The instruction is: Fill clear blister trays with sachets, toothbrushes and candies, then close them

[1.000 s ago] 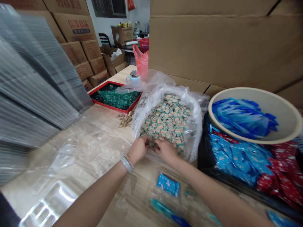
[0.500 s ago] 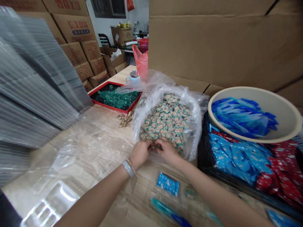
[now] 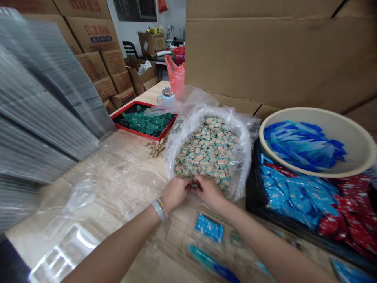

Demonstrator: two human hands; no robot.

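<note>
A transparent plastic bag [image 3: 242,157] lies open on the wooden table [image 3: 141,157], filled with small striped wrapped sweets [image 3: 206,151]. My left hand [image 3: 175,192] and my right hand [image 3: 209,192] are at the bag's near lip, fingertips meeting over a small wrapped sweet [image 3: 194,185]. Much of that sweet is hidden by my fingers. A blue printed packet [image 3: 209,228] lies flat on the table just below my right hand.
To the right, a beige bowl [image 3: 318,143] holds blue wrappers, above a black bin [image 3: 294,208] of blue and red packets. A red tray [image 3: 144,122] of green sweets stands behind the bag. Stacked transparent blister trays [image 3: 44,106] rise on the left.
Both hands have drawn back from the pile towards the bag's near lip. Their fingertips have come closer together around the small sweet.
</note>
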